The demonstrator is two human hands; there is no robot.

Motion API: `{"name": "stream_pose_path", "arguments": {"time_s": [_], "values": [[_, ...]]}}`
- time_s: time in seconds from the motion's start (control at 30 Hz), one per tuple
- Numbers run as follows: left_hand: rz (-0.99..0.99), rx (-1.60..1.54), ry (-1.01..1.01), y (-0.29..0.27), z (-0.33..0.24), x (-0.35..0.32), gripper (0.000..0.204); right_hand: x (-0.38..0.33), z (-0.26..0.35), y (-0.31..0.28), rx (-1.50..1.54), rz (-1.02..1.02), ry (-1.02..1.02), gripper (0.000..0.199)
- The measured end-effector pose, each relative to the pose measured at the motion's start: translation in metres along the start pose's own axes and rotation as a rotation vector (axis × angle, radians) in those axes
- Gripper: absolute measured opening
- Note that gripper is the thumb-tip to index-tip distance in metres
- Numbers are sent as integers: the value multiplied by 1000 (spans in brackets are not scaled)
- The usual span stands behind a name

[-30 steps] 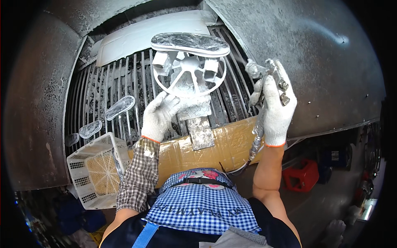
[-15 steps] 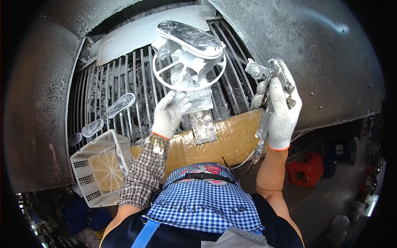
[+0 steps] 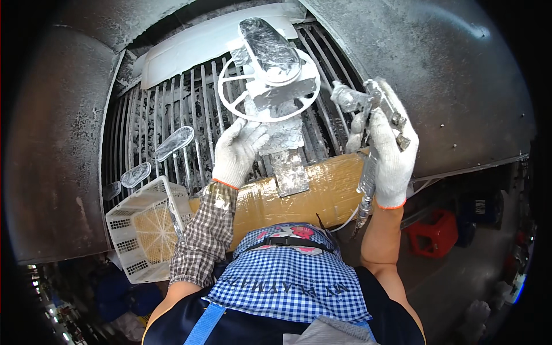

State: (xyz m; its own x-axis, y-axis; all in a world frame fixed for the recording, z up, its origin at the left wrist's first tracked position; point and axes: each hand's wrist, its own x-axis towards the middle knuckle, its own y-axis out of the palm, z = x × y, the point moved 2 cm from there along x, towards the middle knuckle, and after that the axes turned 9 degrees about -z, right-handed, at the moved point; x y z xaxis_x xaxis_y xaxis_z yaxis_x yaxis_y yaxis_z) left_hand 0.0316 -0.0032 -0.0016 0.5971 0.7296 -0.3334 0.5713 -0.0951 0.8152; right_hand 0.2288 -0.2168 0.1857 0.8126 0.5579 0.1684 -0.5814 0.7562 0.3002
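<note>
My left hand [image 3: 237, 150], in a white knit glove, lies palm up with its fingers apart at the near rim of a white spoked wheel [image 3: 223, 95]. Its fingertips look to be touching the rim. On the wheel's hub sits a long oval piece [image 3: 269, 49] with a shiny, film-like top and a white edge. My right hand [image 3: 394, 149], gloved the same way, is wrapped round a paint-crusted spray gun [image 3: 352, 99]. The gun's nozzle points left toward the wheel, and its hose fitting hangs below the hand.
Metal bars [image 3: 198, 115] form a grate beneath the wheel, with several oval pieces [image 3: 174, 143] at the left. A white plastic basket [image 3: 123, 230] stands near my left sleeve. A tape-wrapped brown ledge [image 3: 339, 181] runs along the front. A red stool [image 3: 440, 233] is at lower right.
The wheel and the oval piece on it have turned, so the piece now points more toward me. My left hand has stayed at the rim; the right still holds the spray gun.
</note>
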Motion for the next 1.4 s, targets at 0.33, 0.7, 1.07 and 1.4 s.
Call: {"name": "stream_pose_path", "arguments": {"time_s": [0.33, 0.7, 1.07, 1.4], "values": [[53, 67, 45, -2, -28, -2, 65, 0, -20, 7, 39, 128, 38, 51], [38, 68, 107, 0, -57, 4, 28, 15, -34, 17, 71, 112, 85, 50], [65, 46, 163, -4, -70, 14, 26, 26, -49, 18, 87, 82, 32, 49], [60, 49, 203, -4, -92, 33, 30, 30, -44, 26, 152, 27, 49, 48]]}}
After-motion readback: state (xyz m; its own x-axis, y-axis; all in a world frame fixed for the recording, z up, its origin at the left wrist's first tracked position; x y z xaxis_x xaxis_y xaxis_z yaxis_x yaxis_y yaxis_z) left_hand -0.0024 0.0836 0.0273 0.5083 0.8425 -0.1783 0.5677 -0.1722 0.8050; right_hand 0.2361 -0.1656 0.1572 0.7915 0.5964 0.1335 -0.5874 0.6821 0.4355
